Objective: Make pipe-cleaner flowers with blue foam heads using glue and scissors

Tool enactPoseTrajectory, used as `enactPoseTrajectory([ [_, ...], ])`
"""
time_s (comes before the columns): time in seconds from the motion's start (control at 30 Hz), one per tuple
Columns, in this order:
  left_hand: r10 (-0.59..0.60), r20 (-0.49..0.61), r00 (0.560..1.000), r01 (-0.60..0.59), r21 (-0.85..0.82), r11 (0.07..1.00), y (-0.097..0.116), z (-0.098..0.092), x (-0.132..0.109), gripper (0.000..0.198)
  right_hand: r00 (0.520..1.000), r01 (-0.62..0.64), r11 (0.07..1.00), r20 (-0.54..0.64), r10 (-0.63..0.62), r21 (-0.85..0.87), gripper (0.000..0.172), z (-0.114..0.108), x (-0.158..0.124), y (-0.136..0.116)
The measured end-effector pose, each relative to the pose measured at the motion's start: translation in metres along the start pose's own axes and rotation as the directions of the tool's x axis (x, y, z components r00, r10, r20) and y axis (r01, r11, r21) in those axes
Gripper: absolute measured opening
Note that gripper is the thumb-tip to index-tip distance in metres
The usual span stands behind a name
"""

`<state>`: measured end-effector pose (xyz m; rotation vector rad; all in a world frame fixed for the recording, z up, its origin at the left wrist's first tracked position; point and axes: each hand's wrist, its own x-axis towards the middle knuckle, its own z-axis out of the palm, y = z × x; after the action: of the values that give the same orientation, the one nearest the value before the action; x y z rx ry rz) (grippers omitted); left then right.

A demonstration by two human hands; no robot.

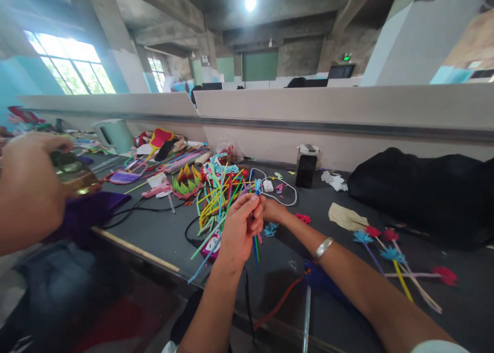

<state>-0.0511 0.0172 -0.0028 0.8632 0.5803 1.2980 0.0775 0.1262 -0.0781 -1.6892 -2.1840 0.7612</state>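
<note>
My left hand [238,228] is closed around a thin green and blue straw [256,246] that stands upright above the dark table [162,234]. My right hand [272,209], with a silver bracelet [322,248] on its wrist, meets the left one and pinches the same straw near its top. A small blue paper flower [258,186] sits at the straw's tip, just above my fingers. A loose pile of coloured straws [216,198] lies right behind my left hand.
At the far left another person's hand [29,188] holds a glass bottle [75,175]. Finished paper flowers on straws [389,252] lie at the right, near a black bag [424,188]. A phone [306,171], a white charger cable [283,188], foam crowns [187,180] and scraps crowd the back.
</note>
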Motion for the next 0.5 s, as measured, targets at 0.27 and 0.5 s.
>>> enactPoseTrajectory([
  [0.27,-0.041,-0.052,0.998,0.045,0.074,0.996,-0.020,-0.008,0.012,0.024,0.986,0.009,0.812,-0.142,0.091,0.583,0.026,-0.046,-0.097,0.019],
  [0.5,-0.211,0.073,0.975,0.205,0.083,0.975,-0.044,0.025,0.001,0.021,0.945,0.132,0.530,-0.267,0.187,0.838,0.040,-0.047,-0.178,0.031],
])
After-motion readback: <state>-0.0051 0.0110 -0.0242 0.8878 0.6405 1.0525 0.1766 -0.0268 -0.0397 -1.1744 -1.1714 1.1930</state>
